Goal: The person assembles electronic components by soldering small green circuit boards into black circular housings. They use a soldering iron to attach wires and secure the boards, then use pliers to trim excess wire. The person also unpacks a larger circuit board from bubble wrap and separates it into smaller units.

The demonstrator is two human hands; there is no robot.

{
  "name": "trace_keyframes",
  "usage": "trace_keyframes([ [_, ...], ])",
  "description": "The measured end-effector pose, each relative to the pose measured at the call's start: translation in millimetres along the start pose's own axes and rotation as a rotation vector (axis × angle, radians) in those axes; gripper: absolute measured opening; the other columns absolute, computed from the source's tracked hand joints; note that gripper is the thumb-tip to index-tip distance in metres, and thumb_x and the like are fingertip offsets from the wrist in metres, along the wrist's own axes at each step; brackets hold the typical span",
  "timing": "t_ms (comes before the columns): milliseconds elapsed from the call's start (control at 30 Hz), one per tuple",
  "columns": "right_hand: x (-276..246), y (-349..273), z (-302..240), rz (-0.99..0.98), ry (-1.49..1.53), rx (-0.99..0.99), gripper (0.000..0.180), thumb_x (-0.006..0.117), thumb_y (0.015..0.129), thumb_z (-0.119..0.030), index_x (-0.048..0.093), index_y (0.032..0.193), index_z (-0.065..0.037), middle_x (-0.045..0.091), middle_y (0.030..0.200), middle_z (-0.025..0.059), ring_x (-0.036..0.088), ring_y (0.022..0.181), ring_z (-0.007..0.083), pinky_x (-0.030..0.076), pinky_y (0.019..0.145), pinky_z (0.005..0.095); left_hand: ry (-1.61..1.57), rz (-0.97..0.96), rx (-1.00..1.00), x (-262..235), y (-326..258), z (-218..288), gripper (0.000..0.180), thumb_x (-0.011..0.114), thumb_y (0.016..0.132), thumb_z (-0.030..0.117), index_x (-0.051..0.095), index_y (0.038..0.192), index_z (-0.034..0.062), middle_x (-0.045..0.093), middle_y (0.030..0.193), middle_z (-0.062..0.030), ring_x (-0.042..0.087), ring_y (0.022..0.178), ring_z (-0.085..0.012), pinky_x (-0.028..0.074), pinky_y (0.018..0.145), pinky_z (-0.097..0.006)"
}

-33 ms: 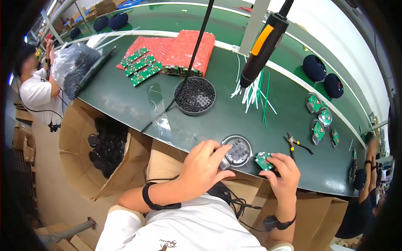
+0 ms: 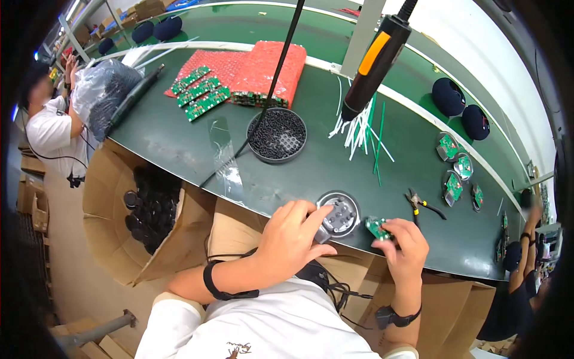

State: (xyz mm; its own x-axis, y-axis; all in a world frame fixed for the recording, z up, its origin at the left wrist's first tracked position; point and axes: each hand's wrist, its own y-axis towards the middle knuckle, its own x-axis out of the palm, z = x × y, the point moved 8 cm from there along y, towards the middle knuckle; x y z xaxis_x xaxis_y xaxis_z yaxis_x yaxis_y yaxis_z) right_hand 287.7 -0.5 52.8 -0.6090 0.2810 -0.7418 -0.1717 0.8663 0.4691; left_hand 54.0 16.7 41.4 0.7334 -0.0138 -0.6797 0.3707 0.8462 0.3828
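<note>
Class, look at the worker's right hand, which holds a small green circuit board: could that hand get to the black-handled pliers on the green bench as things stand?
Probably yes. The pliers lie on bare benchtop just beyond the right hand, with nothing between them. That hand holds the small green circuit board, though, so its fingers are not free.

At a green worktop, a person's left hand steadies a round grey housing while the right hand pinches a small green circuit board just beside it. Pliers lie near the right hand. Farther back sit a round tray of black rings, white and green sticks and red bubble wrap. A black-and-orange driver hangs overhead.
</note>
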Motion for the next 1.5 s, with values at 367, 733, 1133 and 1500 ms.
trace_keyframes([
  [367, 46, 44, -26, -0.088, 0.236, 0.244, 0.022, 0.078, 0.092, -0.009, 0.075, 0.112, -0.001, 0.071, 0.078, 0.0140, 0.066, 0.062, 0.0191, 0.051, 0.060, 0.0301, -0.170, 0.038, -0.009, -1, -1, -9, 0.083, 0.092, 0.066, 0.011, 0.057, 0.141, 0.0062, 0.063, 0.118, -0.0152, 0.062, 0.101, -0.0328, 0.053, 0.087, -0.042],
  [733, 43, 34, -57, -0.167, 0.093, -0.096, 0.059, 0.088, 0.077, -0.018, 0.068, 0.130, -0.003, 0.062, 0.135, 0.0157, 0.066, 0.104, 0.0315, 0.055, 0.083, 0.0384, -0.147, 0.067, -0.031, -2, 3, -16, 0.053, 0.086, 0.068, 0.003, 0.073, 0.120, 0.0076, 0.068, 0.111, -0.0094, 0.065, 0.099, -0.0303, 0.055, 0.086, -0.041],
  [1133, 42, 20, -51, -0.037, 0.341, 0.065, 0.040, 0.076, 0.077, 0.004, 0.075, 0.116, -0.003, 0.072, 0.119, 0.0138, 0.068, 0.107, 0.0324, 0.055, 0.092, 0.0390, -0.353, 0.099, 0.071, -6, 16, 3, 0.040, 0.083, 0.078, 0.001, 0.070, 0.116, 0.0043, 0.068, 0.109, -0.0141, 0.070, 0.093, -0.0314, 0.059, 0.078, -0.038],
  [1500, 37, 25, -58, -0.047, 0.301, 0.023, 0.039, 0.076, 0.079, 0.003, 0.071, 0.118, 0.000, 0.071, 0.121, 0.0158, 0.067, 0.109, 0.0354, 0.054, 0.094, 0.0408, -0.309, 0.089, 0.117, -7, 23, 11, 0.038, 0.083, 0.078, 0.001, 0.068, 0.113, 0.0024, 0.067, 0.108, -0.0145, 0.069, 0.089, -0.0329, 0.057, 0.075, -0.039],
])
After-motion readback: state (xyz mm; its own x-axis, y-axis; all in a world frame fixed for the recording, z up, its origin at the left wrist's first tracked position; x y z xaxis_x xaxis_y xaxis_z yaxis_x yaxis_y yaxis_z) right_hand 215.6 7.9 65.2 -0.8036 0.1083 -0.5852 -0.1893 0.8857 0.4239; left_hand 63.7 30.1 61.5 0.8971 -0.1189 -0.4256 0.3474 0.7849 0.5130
